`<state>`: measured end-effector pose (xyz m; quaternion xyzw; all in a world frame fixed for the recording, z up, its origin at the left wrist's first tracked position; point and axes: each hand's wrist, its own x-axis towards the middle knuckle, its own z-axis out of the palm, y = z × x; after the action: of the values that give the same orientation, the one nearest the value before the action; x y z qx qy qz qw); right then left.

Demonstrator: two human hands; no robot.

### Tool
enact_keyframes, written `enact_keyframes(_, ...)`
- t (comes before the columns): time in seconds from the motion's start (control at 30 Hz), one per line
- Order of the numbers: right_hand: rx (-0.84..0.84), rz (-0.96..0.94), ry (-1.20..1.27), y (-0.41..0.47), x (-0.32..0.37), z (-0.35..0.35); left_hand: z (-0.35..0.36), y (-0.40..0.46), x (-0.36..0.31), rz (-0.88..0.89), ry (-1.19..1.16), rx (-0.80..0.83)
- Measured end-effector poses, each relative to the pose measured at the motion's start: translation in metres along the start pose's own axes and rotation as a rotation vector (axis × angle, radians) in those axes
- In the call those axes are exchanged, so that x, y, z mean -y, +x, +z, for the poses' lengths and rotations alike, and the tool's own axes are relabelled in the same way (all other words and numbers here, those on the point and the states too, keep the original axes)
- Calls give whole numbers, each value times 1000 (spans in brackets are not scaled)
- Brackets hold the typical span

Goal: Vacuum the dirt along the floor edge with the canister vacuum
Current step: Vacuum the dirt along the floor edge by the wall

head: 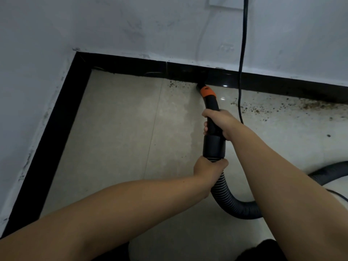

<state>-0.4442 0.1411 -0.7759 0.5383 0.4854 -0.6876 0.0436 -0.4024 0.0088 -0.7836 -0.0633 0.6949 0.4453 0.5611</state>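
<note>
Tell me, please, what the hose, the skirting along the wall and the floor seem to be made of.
Hose: probably flexible plastic, matte dark grey; its ribbed rings bend in a curve.
Skirting: likely glazed tile, glossy black; it shows reflections and a vertical joint.
Floor: apparently polished ceramic tile, pale beige; thin joint lines and a light glare show.

Nozzle point(201, 87) at floor's point(120, 132) far edge against skirting point(131, 63); dirt point(273, 107) rightward along that edge; hose point(231, 200) trailing toward near right.
</note>
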Motion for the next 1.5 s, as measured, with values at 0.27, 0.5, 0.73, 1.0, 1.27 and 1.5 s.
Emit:
enact_keyframes(0.27,78,-25,-103,12,13,35,-21,6,-7,-1,-95,-83)
enact_keyframes(0.5,149,-33,-156,13,25,58,-32,10,-14,-7,-145,-135)
enact_keyframes(0.73,110,-8,-129,1,10,43,-24,-3,-4,-17,-92,-98)
enact_keyframes(1.0,183,14,-202,-26,-18,61,-24,-25,32,-56,-136,-156)
enact_keyframes(1.27,-43,-48,-53,-18,-22,42,-32,-18,16,-96,-1,-57)
enact_keyframes(1.5,-65,-38,-12,-26,-38,24,-22,-27,26,-138,48,4)
